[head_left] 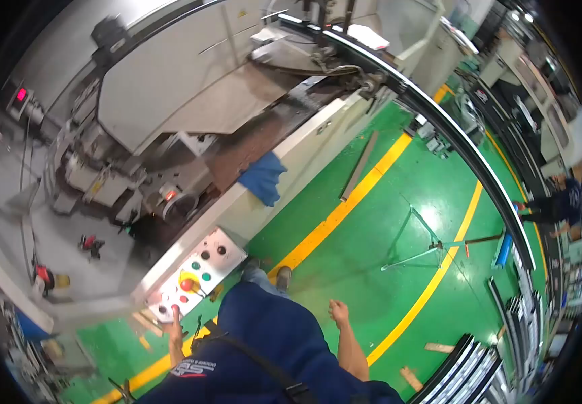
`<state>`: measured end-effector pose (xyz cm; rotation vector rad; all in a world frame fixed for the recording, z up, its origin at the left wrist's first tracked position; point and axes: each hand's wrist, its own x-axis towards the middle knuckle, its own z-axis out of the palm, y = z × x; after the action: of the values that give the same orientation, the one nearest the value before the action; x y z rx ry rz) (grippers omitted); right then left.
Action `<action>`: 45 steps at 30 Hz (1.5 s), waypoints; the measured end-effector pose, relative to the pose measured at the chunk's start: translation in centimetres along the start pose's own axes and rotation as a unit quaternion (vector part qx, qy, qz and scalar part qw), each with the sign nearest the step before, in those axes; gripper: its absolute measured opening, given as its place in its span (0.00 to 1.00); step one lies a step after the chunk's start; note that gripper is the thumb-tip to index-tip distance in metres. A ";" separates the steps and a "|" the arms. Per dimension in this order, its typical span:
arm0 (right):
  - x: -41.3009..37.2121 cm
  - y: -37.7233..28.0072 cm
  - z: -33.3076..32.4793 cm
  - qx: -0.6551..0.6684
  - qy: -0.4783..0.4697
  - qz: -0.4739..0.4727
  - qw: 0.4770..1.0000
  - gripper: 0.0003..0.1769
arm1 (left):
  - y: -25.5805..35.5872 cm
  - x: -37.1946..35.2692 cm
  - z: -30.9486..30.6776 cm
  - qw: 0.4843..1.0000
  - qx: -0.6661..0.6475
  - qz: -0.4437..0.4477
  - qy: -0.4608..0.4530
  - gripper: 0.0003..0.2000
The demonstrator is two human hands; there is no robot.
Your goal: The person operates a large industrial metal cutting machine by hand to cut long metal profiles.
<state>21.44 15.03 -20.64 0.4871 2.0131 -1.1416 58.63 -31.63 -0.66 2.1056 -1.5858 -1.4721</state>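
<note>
My left hand (176, 331) is at the lower edge of a white control panel (163, 296), with a finger stretched up to a red button (175, 308). It holds nothing that I can see. The panel also carries green and black buttons and a red mushroom button (187, 284) on a yellow base. My right hand (338, 312) hangs beside my body over the green floor, away from the machine. Its fingers are curled in, and nothing shows in them.
A large machine (169, 87) fills the left, with a blue cloth (262, 178) over its edge. A long curved profile (466, 145) runs from it to the right. A tripod stand (439, 246) and stacked curved profiles (456, 377) are on the right. Another person (560, 202) stands far right.
</note>
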 end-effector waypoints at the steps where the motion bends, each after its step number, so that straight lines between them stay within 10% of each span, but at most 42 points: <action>1: 0.7 -2.2 -0.3 -0.030 -0.017 0.000 0.999 0.23 | -1.4 1.1 -1.2 0.992 0.109 -0.049 -0.038 0.51; 3: 0.1 -4.2 -0.6 -0.050 -0.041 0.000 0.998 0.25 | -2.5 -0.3 -2.9 0.927 0.327 -0.138 -0.122 0.53; 5: -0.4 -6.1 -0.7 -0.035 -0.029 -0.007 0.999 0.25 | 5.4 -4.2 -2.2 0.873 0.485 0.045 -0.035 0.46; 7: 0.6 -5.9 -0.2 -0.044 -0.045 -0.041 0.997 0.26 | 12.5 -7.4 1.8 0.927 0.282 0.235 0.081 0.33; 10: 0.9 -4.2 0.7 -0.101 -0.065 -0.058 0.991 0.26 | 20.6 -8.9 8.7 0.844 0.231 0.483 0.009 0.35; 17: 2.2 3.6 1.0 -0.152 -0.106 -0.036 0.982 0.25 | 33.3 -10.5 24.4 0.635 0.299 0.691 -0.171 0.37; 24: -3.9 4.5 -3.1 0.137 0.029 0.040 0.989 0.23 | 46.8 -4.5 41.3 0.654 0.302 0.690 -0.072 0.45; 31: -3.3 -2.5 -7.8 0.062 0.075 0.096 0.991 0.20 | 53.7 4.9 55.4 0.748 0.345 0.566 0.039 0.44; 36: 4.0 -10.7 -10.1 0.004 0.059 0.083 0.995 0.18 | 54.0 2.9 53.8 0.751 0.315 0.580 0.019 0.40; 45: 16.0 -35.0 -19.1 -0.039 0.225 -0.269 0.936 0.13 | 55.5 -1.4 53.0 0.731 0.211 0.643 0.086 0.39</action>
<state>-19.37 12.17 -7.33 0.1566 2.6906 -1.3471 -17.88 -32.53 5.73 0.6171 -2.5201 -0.3955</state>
